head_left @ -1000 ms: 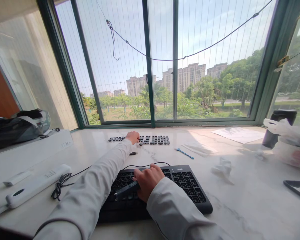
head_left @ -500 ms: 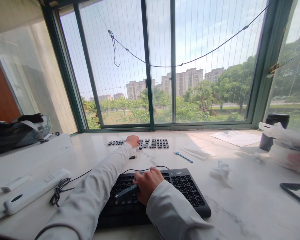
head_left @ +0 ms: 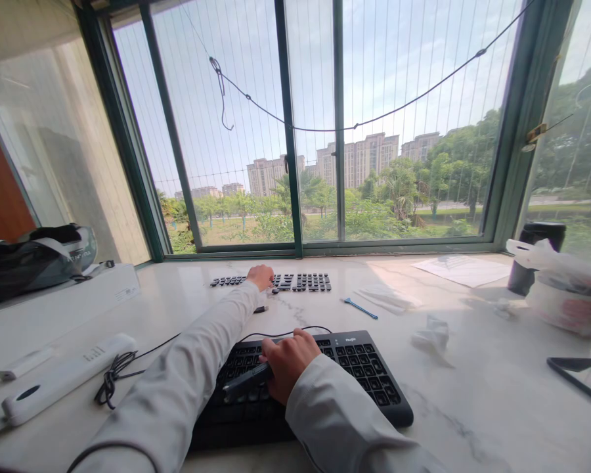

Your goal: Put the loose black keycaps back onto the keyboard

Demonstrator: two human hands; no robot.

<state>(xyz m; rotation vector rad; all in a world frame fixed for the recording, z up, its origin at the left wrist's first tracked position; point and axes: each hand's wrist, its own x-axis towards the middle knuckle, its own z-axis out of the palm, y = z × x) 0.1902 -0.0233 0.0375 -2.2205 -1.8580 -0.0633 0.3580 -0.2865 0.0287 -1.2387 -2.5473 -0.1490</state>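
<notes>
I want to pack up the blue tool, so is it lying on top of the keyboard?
No, the blue tool lies on the table, beyond the keyboard.

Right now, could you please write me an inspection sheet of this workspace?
Surface: pale veined countertop, partly sunlit.
Job's things: black keyboard with many bare key positions; loose keycaps in rows near the window.
Clutter: crumpled tissue, bagged tub, blue tool.
Hands: left hand at the keycap rows, its grip unclear; right hand holds a dark tool over the keyboard.
Cables: black bundle at left; a cable stretch behind the keyboard.
Surroundings: window ahead, black bag at left.
</notes>
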